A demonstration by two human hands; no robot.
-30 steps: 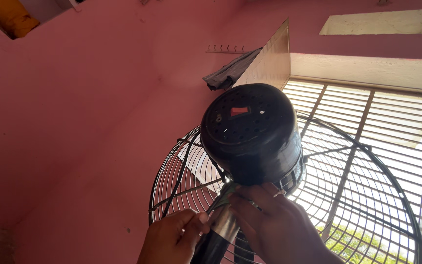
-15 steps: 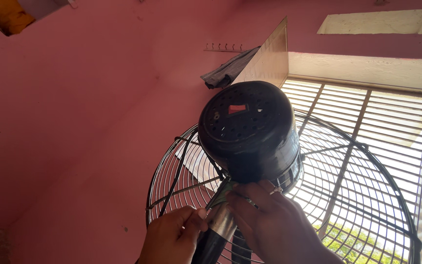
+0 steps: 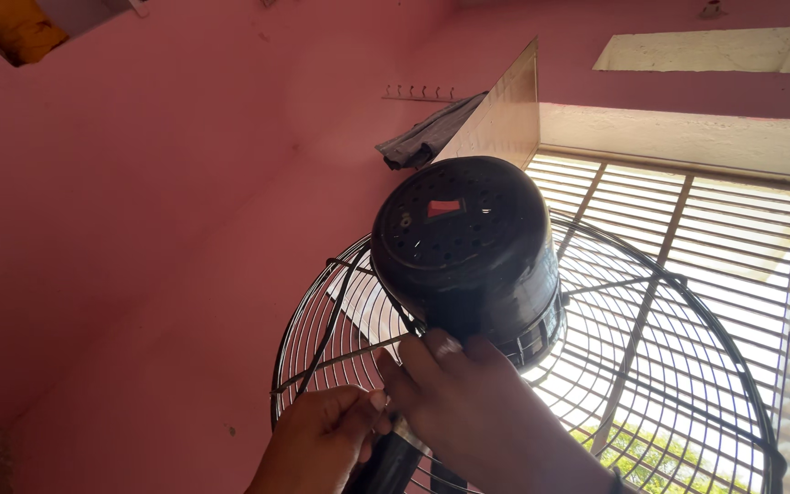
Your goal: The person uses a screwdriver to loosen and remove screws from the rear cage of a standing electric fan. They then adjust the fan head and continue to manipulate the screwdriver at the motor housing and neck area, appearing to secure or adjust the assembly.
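Both my hands sit low centre: left hand (image 3: 322, 434) pinches a thin grille wire, right hand (image 3: 482, 412) grips under the round black plastic motor housing (image 3: 468, 247), directly above, of the wire-caged fan (image 3: 669, 366).

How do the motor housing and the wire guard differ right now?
The motor housing is a solid black drum with small vent holes and a red patch on its back; the wire guard is an open cage of thin rings and spokes that lets window light through. The guard spreads far wider than the housing. The right hand touches the housing's underside; the left hand is at the guard's spokes. Both are dark and round.
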